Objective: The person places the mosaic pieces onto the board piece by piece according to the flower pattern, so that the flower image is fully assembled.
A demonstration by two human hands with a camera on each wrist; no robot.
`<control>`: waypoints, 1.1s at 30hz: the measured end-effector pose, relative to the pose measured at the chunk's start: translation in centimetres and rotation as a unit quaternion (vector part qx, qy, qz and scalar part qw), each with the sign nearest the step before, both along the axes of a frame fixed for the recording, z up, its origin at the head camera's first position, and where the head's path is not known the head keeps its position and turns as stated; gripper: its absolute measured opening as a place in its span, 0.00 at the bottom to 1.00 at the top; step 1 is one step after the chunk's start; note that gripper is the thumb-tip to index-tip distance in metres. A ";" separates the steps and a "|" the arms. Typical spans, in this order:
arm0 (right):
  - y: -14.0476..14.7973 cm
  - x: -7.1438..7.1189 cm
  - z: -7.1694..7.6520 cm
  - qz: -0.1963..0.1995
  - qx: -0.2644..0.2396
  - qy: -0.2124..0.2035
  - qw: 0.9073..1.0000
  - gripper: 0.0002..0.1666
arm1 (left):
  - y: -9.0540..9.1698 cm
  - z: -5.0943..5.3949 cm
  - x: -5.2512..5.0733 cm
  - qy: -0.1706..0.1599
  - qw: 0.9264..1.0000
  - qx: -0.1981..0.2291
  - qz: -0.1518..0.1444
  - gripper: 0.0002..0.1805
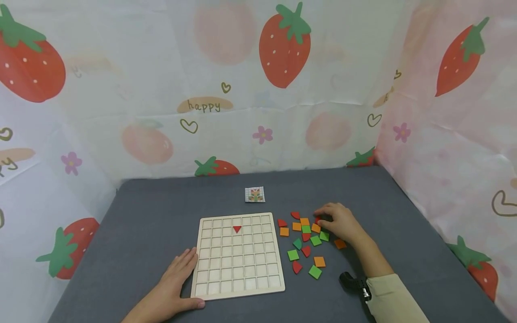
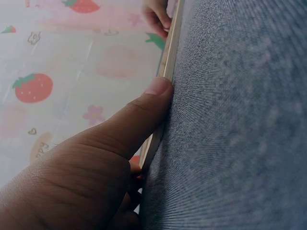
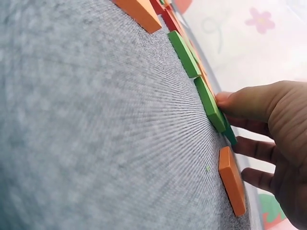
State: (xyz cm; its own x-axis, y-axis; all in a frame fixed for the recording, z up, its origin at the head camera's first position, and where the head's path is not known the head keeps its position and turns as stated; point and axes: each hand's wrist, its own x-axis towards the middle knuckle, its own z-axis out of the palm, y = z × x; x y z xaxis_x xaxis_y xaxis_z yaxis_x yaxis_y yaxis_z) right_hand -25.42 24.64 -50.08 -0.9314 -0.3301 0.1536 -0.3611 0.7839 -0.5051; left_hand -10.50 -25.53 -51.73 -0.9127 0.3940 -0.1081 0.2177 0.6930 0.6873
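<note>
A pale square grid board (image 1: 238,258) lies flat, with one red triangle (image 1: 237,229) in its top row. My left hand (image 1: 173,280) rests against the board's left side, fingers extended and thumb by the front-left corner. In the left wrist view, that hand's thumb (image 2: 139,108) touches the board's edge (image 2: 169,57). My right hand (image 1: 341,222) is over the far right of the loose pieces, fingers slightly bent around a partly hidden red piece (image 1: 317,220); no firm grip shows. In the right wrist view, the right hand (image 3: 273,124) hovers beside green (image 3: 209,104) and orange (image 3: 232,181) pieces.
Several loose red, orange and green pieces, among them a green square (image 1: 315,272), lie right of the board. A small printed pattern card (image 1: 255,194) lies behind it. A black object (image 1: 352,283) is by the right sleeve (image 1: 396,298). Strawberry-patterned cloth (image 1: 242,54) surrounds the grey table.
</note>
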 end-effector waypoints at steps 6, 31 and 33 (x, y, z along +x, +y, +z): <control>-0.2 0.1 0.1 -0.007 0.007 -0.004 1.000 0.16 | 0.0 -0.1 0.0 0.011 1.000 -0.004 -0.002 0.68; -0.6 0.0 0.4 -0.030 0.014 -0.037 0.999 0.20 | 0.2 0.5 -0.1 -0.007 1.000 -0.020 0.001 0.70; -0.6 0.0 0.4 -0.030 0.014 -0.038 0.999 0.20 | 0.2 0.5 -0.1 -0.006 1.000 -0.021 0.001 0.70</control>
State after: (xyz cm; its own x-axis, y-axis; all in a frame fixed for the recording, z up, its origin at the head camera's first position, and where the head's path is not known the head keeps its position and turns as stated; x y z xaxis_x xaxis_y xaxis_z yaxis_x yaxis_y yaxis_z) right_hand -25.38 24.06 -49.67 -0.9583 -0.2765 0.0726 -0.2742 0.8171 -0.5071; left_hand -10.64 -25.35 -51.27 -0.9119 0.3878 -0.1347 0.2095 0.7218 0.6597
